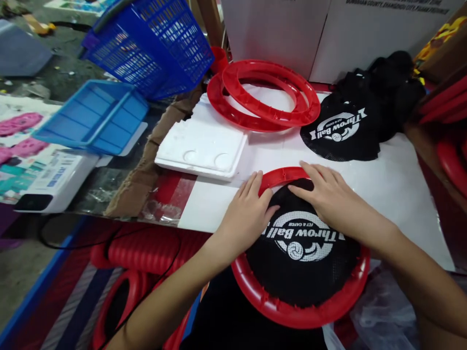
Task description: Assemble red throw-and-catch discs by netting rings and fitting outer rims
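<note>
A red plastic ring (pixel 268 299) lies tilted at the table's front edge, above my lap. Across it is a round black mesh (pixel 292 284) with white "Throw Ball" print, upside down to me. My left hand (pixel 246 209) is closed at the ring's far left, thumb bent over the mesh edge. At the far right, my right hand (pixel 328 192) grips the rim, fingers over the outside and thumb on the mesh edge. Both hands partly cover the seam there. Two bare red rings (pixel 310 99) overlap farther back, left of a pile of black mesh discs (pixel 346 146).
A white foam block (pixel 204 146) lies left of the loose rings. Beyond torn cardboard (pixel 146 170) are a light-blue bin (pixel 98 116) and a blue basket (pixel 146 48). Stacked red rings (pixel 153 253) sit below the table; a plastic bag (pixel 383 301) hangs at right.
</note>
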{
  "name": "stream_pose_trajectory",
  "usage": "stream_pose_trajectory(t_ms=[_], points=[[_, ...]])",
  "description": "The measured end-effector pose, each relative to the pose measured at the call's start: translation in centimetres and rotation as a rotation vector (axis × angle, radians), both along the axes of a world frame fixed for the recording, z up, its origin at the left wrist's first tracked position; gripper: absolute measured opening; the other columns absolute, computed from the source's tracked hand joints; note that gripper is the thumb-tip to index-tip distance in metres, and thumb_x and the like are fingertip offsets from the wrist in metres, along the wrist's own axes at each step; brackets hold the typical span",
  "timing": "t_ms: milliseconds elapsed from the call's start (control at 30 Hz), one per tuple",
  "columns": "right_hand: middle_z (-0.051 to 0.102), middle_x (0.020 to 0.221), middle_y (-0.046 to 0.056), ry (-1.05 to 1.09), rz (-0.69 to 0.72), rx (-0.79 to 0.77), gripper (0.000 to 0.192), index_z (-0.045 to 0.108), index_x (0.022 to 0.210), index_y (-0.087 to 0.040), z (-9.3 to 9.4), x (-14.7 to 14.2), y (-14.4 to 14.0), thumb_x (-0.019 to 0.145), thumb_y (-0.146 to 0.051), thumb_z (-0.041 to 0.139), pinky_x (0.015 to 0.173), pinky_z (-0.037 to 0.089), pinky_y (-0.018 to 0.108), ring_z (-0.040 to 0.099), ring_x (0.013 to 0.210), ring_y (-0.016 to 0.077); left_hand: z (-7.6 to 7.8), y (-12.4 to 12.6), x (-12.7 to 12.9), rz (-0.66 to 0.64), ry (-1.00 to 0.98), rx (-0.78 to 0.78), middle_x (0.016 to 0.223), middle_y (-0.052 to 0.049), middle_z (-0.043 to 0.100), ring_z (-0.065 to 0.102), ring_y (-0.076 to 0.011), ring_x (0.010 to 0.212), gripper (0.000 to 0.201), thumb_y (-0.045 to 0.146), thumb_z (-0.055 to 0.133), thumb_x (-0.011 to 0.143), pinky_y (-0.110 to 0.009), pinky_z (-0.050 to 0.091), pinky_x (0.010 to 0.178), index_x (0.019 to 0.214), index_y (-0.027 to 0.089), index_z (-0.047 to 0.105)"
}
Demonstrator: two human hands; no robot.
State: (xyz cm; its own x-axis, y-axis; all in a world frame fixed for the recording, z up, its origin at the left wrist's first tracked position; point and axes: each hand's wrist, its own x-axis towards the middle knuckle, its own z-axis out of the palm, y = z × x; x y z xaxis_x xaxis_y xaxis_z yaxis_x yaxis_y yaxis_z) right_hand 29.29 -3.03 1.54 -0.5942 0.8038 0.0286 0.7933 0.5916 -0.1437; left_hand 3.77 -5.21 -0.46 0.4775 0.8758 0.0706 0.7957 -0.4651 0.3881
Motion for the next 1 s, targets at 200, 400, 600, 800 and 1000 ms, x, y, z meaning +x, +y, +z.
stream_pose_trajectory(t_ms=[200, 400, 600, 800, 1000], points=[[0.056, 0.151, 0.015, 0.125, 0.2, -0.266, 0.027, 0.075, 0.123, -0.026, 0.1, 0.1, 4.6, 0.105, -0.032, 0.055, 0.113, 0.051, 0.062, 0.055, 0.14, 0.0379, 0.8, 1.9, -3.1, -0.162, -0.209, -0.236, 0.178, -0.014, 0.029, 0.035, -0.0365, 0.162, 0.021, 0.036, 0.065, 0.104, -0.06, 0.038, 0.129, 0.097, 0.019, 0.075], [0.059, 0.148, 0.011, 0.275, 0.211, -0.293, 0.012, 0.073, 0.104, -0.026, -0.2, 1.8, 5.2, 0.1, -0.025, 0.061, 0.111, 0.052, 0.054, 0.06, 0.134, 0.033, 1.7, 1.3, -4.5, -0.066, -0.256, -0.178, 0.163, -0.014, 0.051, 0.057, -0.0317, 0.145, 0.011, 0.025, 0.066, 0.103, -0.057, 0.049, 0.12, 0.101, 0.021, 0.076], [0.065, 0.141, 0.01, 0.325, 0.137, -0.335, 0.013, 0.071, 0.099, -0.027, -0.3, 3.3, 4.3, 0.101, -0.036, 0.063, 0.106, 0.053, 0.052, 0.065, 0.123, 0.0314, 1.3, 1.4, -2.8, 0.045, -0.373, -0.143, 0.103, -0.005, 0.078, 0.072, -0.0221, 0.102, 0.007, 0.02, 0.068, 0.1, -0.042, 0.057, 0.099, 0.097, 0.02, 0.074], [0.056, 0.159, 0.009, 0.384, 0.135, -0.343, 0.015, 0.068, 0.097, -0.026, -1.1, 3.2, 4.1, 0.103, -0.038, 0.06, 0.12, 0.042, 0.059, 0.049, 0.148, 0.0341, 0.3, 2.5, -3.3, 0.2, -0.535, -0.241, 0.104, -0.004, 0.083, 0.077, -0.0215, 0.098, 0.013, 0.03, 0.07, 0.097, -0.038, 0.06, 0.094, 0.098, 0.022, 0.081], [0.072, 0.138, 0.008, 0.519, -0.008, -0.462, 0.017, 0.065, 0.093, -0.023, -1.5, 3.8, 5.2, 0.102, -0.036, 0.058, 0.097, 0.052, 0.044, 0.07, 0.105, 0.0252, -0.4, 3.4, -3.5, 0.19, -0.467, -0.29, 0.098, -0.005, 0.084, 0.076, -0.0205, 0.091, 0.015, 0.027, 0.069, 0.096, -0.037, 0.06, 0.089, 0.097, 0.021, 0.083]])
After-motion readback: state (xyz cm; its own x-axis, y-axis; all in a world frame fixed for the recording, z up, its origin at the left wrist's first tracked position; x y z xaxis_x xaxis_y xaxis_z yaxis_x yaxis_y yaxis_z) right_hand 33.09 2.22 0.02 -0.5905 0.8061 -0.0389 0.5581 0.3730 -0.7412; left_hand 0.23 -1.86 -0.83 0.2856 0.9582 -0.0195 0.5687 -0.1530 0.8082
